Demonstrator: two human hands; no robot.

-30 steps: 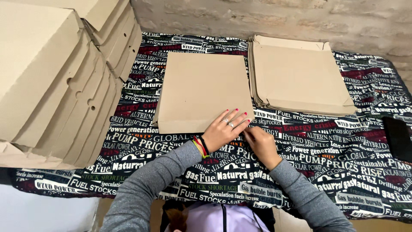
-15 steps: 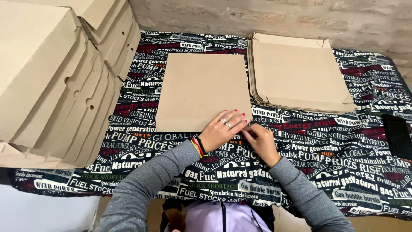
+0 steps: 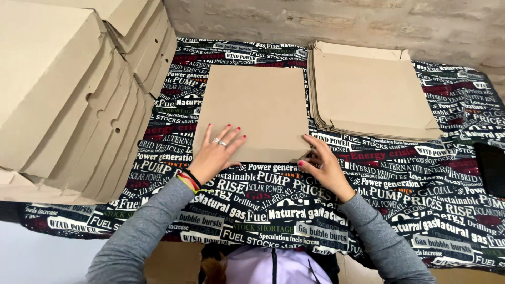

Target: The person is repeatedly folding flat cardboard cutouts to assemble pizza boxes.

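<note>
A flat square sheet of brown cardboard (image 3: 258,108) lies on a table covered with a black printed cloth (image 3: 273,200). My left hand (image 3: 215,152) rests flat on the sheet's near left corner, fingers spread, rings on two fingers and bright bands at the wrist. My right hand (image 3: 323,163) is at the sheet's near right corner, fingertips touching its edge. Both arms wear grey sleeves.
A stack of flat cardboard blanks (image 3: 368,89) lies to the right of the sheet. Several folded cardboard boxes (image 3: 79,100) lean in a row at the left. A dark flat object (image 3: 492,168) sits at the right edge. A rough stone wall (image 3: 342,21) runs behind the table.
My hands have spread apart along the sheet's near edge: the left slid to the left corner, the right stays near the right corner.
</note>
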